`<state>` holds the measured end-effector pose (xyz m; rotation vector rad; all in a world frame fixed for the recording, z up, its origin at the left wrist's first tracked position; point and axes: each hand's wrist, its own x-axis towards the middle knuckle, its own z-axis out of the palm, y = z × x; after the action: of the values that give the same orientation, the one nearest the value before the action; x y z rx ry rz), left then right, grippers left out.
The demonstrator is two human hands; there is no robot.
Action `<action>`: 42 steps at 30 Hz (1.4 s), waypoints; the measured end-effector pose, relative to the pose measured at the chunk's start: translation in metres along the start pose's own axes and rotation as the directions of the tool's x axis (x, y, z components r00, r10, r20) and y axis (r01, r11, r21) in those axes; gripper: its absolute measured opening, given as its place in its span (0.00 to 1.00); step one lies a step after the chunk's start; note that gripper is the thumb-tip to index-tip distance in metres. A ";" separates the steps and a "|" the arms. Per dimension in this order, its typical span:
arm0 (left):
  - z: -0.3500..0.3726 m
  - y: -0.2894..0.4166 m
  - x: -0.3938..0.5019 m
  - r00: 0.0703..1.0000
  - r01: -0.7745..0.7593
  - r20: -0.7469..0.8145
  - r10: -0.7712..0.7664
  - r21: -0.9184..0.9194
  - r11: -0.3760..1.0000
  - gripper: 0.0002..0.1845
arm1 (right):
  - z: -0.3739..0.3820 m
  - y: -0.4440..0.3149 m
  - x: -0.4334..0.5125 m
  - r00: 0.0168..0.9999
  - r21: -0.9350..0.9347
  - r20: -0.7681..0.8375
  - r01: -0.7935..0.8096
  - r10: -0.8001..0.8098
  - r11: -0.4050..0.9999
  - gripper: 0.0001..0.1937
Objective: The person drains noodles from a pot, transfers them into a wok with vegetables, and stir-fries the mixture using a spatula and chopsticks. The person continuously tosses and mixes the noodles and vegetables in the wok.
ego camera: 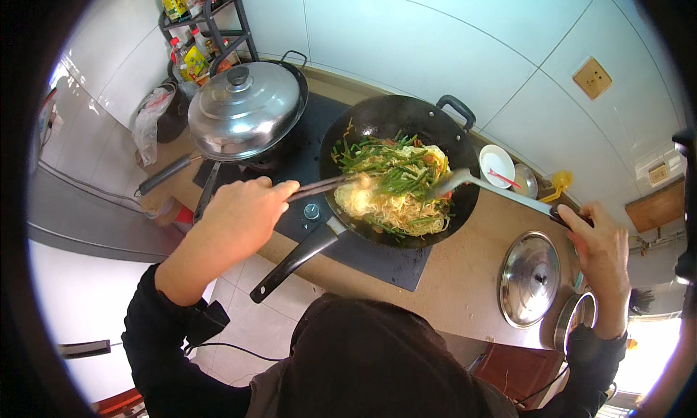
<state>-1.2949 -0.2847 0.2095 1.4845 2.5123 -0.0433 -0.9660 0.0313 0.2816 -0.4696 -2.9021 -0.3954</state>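
Note:
A dark wok [400, 113] stands on the black cooktop [381, 263], its long handle pointing toward me. Inside lie noodles [416, 219] mixed with green vegetable pieces [405, 175] and bits of orange-red. My left hand [245, 213] grips dark chopsticks [321, 187], whose tips reach into the noodles at the wok's left side. My right hand [596, 243] holds the black handle of a metal spatula [506, 193]; its blurred head is in the food at the right. Light steam seems to blur the food near the chopstick tips.
A second wok under a domed metal lid [253, 105] stands at the left, near a rack [218, 31] of bottles. A white bowl [496, 164] is right of the wok. A round lid [529, 279] and a metal pot [577, 320] lie along the counter's right side.

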 end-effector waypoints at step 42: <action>0.012 -0.020 -0.018 0.997 0.010 -0.067 -0.033 -0.311 0.950 0.17 | 0.105 -0.062 -0.064 0.974 0.371 0.137 -0.220 0.181 0.902 0.19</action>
<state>-1.3016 -0.3118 0.1994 1.3513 2.4478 0.3911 -0.9401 -0.0129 0.1537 -0.7276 -2.8786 0.2335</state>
